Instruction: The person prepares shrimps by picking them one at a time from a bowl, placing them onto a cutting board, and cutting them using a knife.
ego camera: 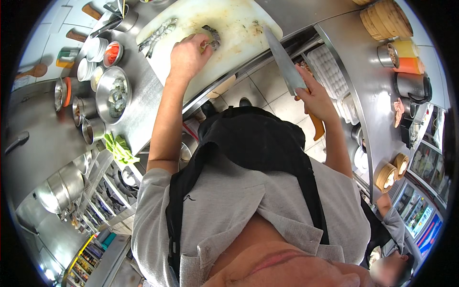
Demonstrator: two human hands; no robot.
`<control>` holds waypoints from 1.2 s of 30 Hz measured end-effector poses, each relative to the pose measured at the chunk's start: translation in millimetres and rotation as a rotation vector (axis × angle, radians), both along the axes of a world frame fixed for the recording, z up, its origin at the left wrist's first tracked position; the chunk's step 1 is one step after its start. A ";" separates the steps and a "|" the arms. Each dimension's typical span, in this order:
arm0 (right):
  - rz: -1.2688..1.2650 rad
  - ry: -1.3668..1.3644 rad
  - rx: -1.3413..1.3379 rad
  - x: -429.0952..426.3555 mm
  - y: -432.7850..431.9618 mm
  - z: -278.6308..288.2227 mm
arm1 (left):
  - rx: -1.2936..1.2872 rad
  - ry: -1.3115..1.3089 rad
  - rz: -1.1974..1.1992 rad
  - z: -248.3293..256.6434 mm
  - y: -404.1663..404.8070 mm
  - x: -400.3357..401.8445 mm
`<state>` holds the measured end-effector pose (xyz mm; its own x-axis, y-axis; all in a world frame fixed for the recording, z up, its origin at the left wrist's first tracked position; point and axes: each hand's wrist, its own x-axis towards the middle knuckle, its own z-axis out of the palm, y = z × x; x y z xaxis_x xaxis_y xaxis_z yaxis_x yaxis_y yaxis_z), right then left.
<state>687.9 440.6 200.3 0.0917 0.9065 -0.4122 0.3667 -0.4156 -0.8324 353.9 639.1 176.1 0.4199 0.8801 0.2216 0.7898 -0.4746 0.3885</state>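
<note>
My left hand is low over a white cutting board, its fingertips pinched at a dark raw shrimp; the fingers hide part of it. In my right hand is a large kitchen knife, held by its orange handle beside the board. The knife's tip reaches over the board's right side, near some dark scraps. Several grey unpeeled shrimp lie in a row on the board's left part. Left of the board, a steel bowl contains peeled shrimp.
Stacked white dishes, a bowl of orange-red strips and steel pots stand along the left. Green leaves hang at the counter's edge. Bamboo steamers occupy the right counter. Another person is at lower right.
</note>
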 end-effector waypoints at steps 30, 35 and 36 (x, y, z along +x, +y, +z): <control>0.259 0.153 -0.021 -58.3 26.2 13.4 | -0.329 -0.180 0.146 -29.0 36.5 0.5; 0.300 0.204 -0.055 -57.6 29.2 6.1 | -0.345 -0.179 0.145 -26.8 36.2 2.5; 0.301 0.205 -0.056 -58.0 30.4 7.9 | -0.352 -0.185 0.152 -26.7 35.8 2.6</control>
